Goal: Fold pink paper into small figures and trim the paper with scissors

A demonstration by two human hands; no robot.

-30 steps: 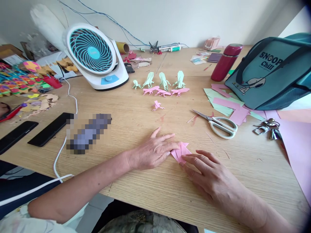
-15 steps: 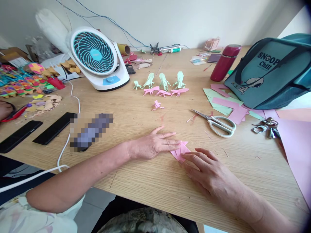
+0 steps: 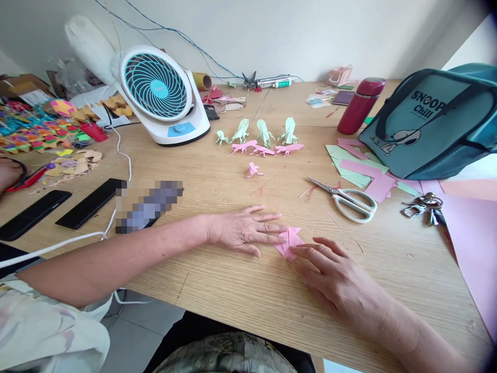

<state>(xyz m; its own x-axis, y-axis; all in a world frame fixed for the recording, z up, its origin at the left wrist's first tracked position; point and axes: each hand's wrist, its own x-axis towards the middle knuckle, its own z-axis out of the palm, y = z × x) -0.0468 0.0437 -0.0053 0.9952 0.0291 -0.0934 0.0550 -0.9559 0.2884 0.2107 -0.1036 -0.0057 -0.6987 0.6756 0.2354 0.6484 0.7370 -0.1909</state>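
A small folded piece of pink paper [image 3: 290, 239] lies flat on the wooden table with pointed corners. From the left, my left hand [image 3: 243, 229] rests palm down with fingers spread, the tips of its middle fingers pressing the paper's left part. My right hand [image 3: 330, 272] holds the lower right corner between thumb and index finger, its other fingers loosely curved; the thumb tip is partly hidden. Farther back stand a small pink origami figure [image 3: 253, 170], a row of pink ones [image 3: 263, 151] and several pale green ones [image 3: 264, 133].
Scissors [image 3: 351, 202] and keys [image 3: 427, 207] lie to the right, near paper strips [image 3: 355, 172], a red flask [image 3: 361, 106] and a teal bag [image 3: 423, 124]. On the left are a fan [image 3: 166, 98], dark flat objects [image 3: 91, 203] and a white cable [image 3: 126, 160]. Another person's hand [image 3: 10, 173] shows at the far left edge.
My left hand has flattened and spread, its thumb now apart from the paper, and its forearm has swung up the table. My right hand stays nearly still at the paper's corner.
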